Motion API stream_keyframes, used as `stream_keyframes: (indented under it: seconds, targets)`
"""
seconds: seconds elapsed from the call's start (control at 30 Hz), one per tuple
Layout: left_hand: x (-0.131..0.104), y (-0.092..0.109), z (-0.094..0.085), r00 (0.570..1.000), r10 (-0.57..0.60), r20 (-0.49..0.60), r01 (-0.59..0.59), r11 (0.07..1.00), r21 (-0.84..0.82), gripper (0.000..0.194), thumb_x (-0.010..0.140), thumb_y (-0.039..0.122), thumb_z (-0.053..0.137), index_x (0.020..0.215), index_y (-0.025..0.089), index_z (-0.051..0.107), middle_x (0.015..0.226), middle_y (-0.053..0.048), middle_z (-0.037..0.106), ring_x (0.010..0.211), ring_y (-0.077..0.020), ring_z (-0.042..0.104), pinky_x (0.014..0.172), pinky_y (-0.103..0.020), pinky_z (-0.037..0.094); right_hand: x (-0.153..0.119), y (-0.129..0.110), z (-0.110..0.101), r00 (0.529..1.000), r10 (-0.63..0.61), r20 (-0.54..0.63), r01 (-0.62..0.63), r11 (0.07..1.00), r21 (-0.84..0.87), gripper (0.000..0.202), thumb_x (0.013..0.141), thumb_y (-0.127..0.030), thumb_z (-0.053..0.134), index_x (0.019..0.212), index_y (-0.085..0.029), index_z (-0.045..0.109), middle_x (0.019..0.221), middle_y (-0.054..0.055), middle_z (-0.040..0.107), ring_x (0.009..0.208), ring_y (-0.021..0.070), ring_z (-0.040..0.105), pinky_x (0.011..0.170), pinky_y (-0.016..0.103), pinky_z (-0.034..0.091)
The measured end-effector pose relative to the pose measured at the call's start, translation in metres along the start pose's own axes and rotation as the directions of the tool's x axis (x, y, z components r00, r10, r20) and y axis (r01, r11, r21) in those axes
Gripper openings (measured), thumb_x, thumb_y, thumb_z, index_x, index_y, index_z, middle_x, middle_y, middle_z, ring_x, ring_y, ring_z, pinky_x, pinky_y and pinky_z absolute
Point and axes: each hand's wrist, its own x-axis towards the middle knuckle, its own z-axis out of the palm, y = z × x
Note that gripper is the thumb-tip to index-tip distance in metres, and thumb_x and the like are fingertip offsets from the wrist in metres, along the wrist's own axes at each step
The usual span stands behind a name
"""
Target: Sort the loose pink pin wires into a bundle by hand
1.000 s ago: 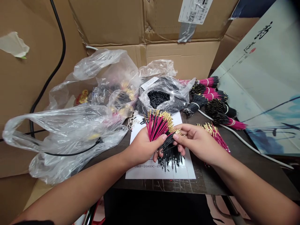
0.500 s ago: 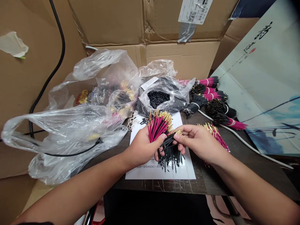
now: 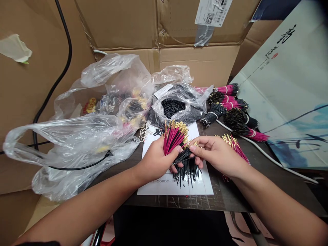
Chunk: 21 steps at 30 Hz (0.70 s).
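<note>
Pink and black leads with gold terminals are the stock in hand.

Head view: the left hand (image 3: 156, 160) is clenched round a mixed bundle, the pink leads (image 3: 173, 138) fanning up and away from the person above the thumb, the black leads (image 3: 186, 169) hanging below the fingers over the paper sheet (image 3: 164, 186). The right hand (image 3: 217, 155) pinches a few black leads just beside the left thumb, at the point where the two colours cross. A second lot of pink leads (image 3: 237, 148) shows behind the right hand; whether that hand holds them or they lie on the bench (image 3: 258, 171) cannot be told.

Judgement: the step in hand looks like sorting, with black leads being drawn off the pink within one bundle. The next move would call for a firm left grip while the right hand pulls straight along the leads, so that the terminals do not snag or bend.

Surroundings: tied bundles (image 3: 230, 109) lie at the far right of the bench. An open bag of black pieces (image 3: 174, 107) sits behind the sheet, with clear plastic bags (image 3: 77, 143) to the left. Cardboard boxes (image 3: 128, 24) stand behind, and a white cable (image 3: 271, 158) crosses the bench on the right.
</note>
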Motion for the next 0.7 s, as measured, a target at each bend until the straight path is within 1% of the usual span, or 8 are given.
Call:
stream_keyframes:
  seconds: [0.07,0.13,0.23,0.33,0.4,0.47,0.57,0.7]
  targets:
    - [0.0,-0.002,-0.001,1.0,0.019,-0.004,-0.019,1.0,-0.013,0.027,0.091,0.037,0.069,0.107,0.019,0.056,0.093,-0.004,0.068,0.06,-0.0159,0.071,0.041,-0.024,0.059,0.0,-0.001,-0.001,1.0,0.002,0.014,-0.003,1.0,0.002,0.034,0.086,-0.048,0.077,0.083,-0.015,0.069,0.063,0.0,0.066,0.049,0.0077,0.06,0.049,0.02,0.05]
    - [0.001,-0.003,-0.002,0.999,0.041,-0.013,-0.041,0.999,-0.006,0.026,0.092,0.036,0.068,0.106,0.018,0.057,0.092,-0.004,0.069,0.06,-0.0142,0.069,0.043,-0.025,0.06,-0.001,-0.001,-0.004,1.0,-0.002,0.027,0.002,1.0,0.007,0.034,0.086,-0.048,0.078,0.084,-0.015,0.07,0.068,0.001,0.068,0.049,0.0069,0.06,0.048,0.019,0.05]
    - [0.002,-0.003,-0.004,0.997,0.07,-0.025,-0.069,0.997,0.036,0.028,0.091,0.035,0.07,0.107,0.015,0.057,0.092,-0.006,0.071,0.061,-0.0125,0.068,0.049,-0.023,0.061,0.0,0.0,-0.013,0.998,0.012,0.063,-0.013,1.0,0.022,0.035,0.085,-0.048,0.078,0.086,-0.014,0.071,0.072,0.002,0.07,0.049,0.0061,0.059,0.047,0.018,0.049]
    - [0.007,-0.003,-0.008,0.991,0.127,-0.04,-0.124,0.991,0.053,0.034,0.093,0.037,0.068,0.113,0.013,0.054,0.093,-0.007,0.071,0.062,-0.0142,0.072,0.055,-0.026,0.064,0.004,-0.004,-0.024,0.988,0.07,0.135,-0.069,0.998,-0.009,0.033,0.084,-0.046,0.08,0.085,-0.014,0.071,0.072,0.002,0.071,0.05,0.0065,0.06,0.047,0.018,0.05]
    - [0.011,-0.003,-0.011,0.983,0.171,-0.06,-0.167,0.984,0.064,0.037,0.093,0.038,0.068,0.116,0.013,0.053,0.092,-0.006,0.07,0.062,-0.0151,0.073,0.055,-0.026,0.065,0.008,-0.009,-0.03,0.972,0.129,0.198,-0.114,0.99,-0.084,0.032,0.084,-0.046,0.08,0.083,-0.015,0.071,0.071,0.002,0.071,0.05,0.007,0.061,0.048,0.019,0.051]
    - [0.015,-0.003,-0.015,0.977,0.199,-0.077,-0.193,0.978,0.073,0.036,0.093,0.038,0.069,0.113,0.013,0.053,0.092,-0.007,0.07,0.061,-0.0148,0.073,0.055,-0.026,0.065,0.014,-0.016,-0.033,0.944,0.194,0.266,-0.142,0.969,-0.202,0.032,0.085,-0.046,0.078,0.082,-0.015,0.071,0.071,0.001,0.071,0.051,0.008,0.063,0.049,0.019,0.052]
    - [0.018,-0.001,-0.017,0.977,0.193,-0.094,-0.19,0.981,0.039,0.034,0.093,0.036,0.07,0.109,0.013,0.051,0.091,-0.006,0.07,0.06,-0.014,0.072,0.054,-0.026,0.065,0.024,-0.026,-0.032,0.914,0.241,0.327,-0.111,0.922,-0.37,0.031,0.086,-0.046,0.075,0.078,-0.016,0.071,0.07,0.002,0.072,0.053,0.0096,0.065,0.049,0.02,0.053]
    - [0.017,0.004,-0.014,0.99,0.136,-0.022,-0.137,0.99,-0.043,0.035,0.091,0.034,0.071,0.11,0.014,0.049,0.088,-0.005,0.07,0.056,-0.0133,0.07,0.052,-0.027,0.064,0.033,-0.033,-0.024,0.93,0.205,0.306,-0.042,0.884,-0.465,0.025,0.085,-0.041,0.076,0.081,-0.017,0.073,0.07,0.002,0.071,0.051,0.0101,0.064,0.046,0.021,0.052]
